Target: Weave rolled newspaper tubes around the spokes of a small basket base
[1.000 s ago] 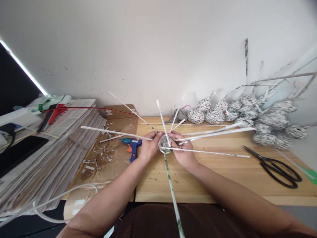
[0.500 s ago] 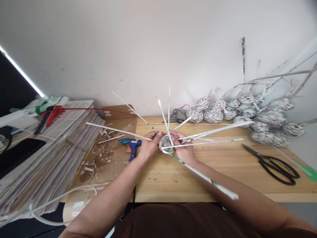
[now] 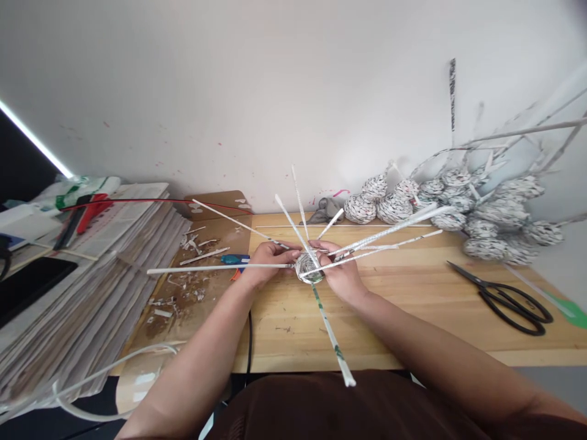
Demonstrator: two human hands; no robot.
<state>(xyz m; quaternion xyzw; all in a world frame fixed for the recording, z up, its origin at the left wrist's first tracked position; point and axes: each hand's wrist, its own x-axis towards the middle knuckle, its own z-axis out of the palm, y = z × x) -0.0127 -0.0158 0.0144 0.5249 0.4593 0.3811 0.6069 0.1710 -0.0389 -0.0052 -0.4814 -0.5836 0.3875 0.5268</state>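
Note:
Between my hands is a small round woven piece (image 3: 306, 266) of rolled newspaper, with several long paper tubes sticking out all round it. My left hand (image 3: 270, 260) is closed at its left side, the fingers pinching around the base of a paper tube (image 3: 220, 267) that points left. My right hand (image 3: 339, 269) grips the piece from the right, where several tubes pass over the fingers. One green-marked tube (image 3: 328, 324) points down toward my body. The fingertips behind the weave are partly hidden.
A blue glue gun (image 3: 236, 260) lies partly behind my left hand, near paper scraps (image 3: 174, 299) on cardboard. Black scissors (image 3: 509, 299) rest at right. Woven gourd-shaped pieces (image 3: 394, 201) stand along the wall. Stacked newspapers (image 3: 105, 293) fill the left, with a phone (image 3: 36, 287) on top.
The woven piece has turned clockwise: the green-marked tube swung from lower right to nearly straight down, and the upper tubes lean further left. My left hand shifted slightly left, covering more of the glue gun.

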